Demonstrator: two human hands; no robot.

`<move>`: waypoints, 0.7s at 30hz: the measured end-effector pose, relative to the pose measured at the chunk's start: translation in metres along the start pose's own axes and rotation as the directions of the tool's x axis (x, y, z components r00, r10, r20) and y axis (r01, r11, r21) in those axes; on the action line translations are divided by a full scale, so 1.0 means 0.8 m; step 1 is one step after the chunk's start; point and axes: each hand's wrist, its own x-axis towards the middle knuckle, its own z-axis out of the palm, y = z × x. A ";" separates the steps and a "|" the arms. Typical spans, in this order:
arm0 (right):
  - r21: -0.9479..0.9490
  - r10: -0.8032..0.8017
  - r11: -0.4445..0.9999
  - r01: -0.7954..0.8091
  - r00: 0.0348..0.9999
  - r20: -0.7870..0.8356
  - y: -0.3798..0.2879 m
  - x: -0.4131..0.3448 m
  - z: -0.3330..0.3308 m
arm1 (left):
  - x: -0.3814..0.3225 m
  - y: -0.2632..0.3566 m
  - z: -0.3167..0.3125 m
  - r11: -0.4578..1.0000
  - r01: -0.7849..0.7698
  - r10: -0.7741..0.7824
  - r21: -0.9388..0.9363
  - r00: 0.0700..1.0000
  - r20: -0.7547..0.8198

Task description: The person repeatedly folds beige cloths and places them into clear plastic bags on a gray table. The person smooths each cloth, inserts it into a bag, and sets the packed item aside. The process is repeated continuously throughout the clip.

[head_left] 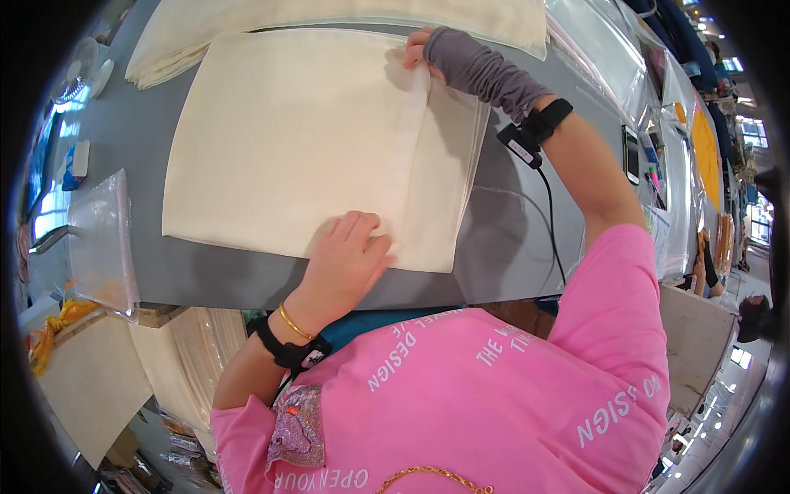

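Before me lies a stack of cream fabric pieces on a grey tabletop, its top layer folded over so that an edge runs along the right part of the pile. The fingers of my right hand grip the far end of this folded edge; a grey sleeve covers the wrist and part of the palm. My left hand rests palm down on the near side of the fabric, its bent fingers beside the near end of the fold. The underside of that hand is hidden. Lower layers show to the right of the fold.
Another cream fabric pile lies along the far side. Clear plastic bags hang over the table's left edge. A phone and plastic sheets are on the right. A black cable trails from my right wrist band.
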 end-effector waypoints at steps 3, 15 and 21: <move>0.023 0.021 0.999 -0.022 0.999 0.034 -0.020 -0.037 0.000 | -0.014 0.004 0.003 0.999 -0.038 0.039 -0.010 0.995 0.087; 0.347 -0.103 0.935 0.071 0.992 0.074 -0.311 -0.178 -0.012 | -0.231 -0.050 -0.075 0.962 0.206 -0.200 -0.180 0.978 0.053; 0.724 0.540 0.156 -0.672 0.672 0.507 -0.237 -0.095 -0.041 | -0.106 -0.168 -0.127 0.406 0.182 -0.524 -0.896 0.849 -0.065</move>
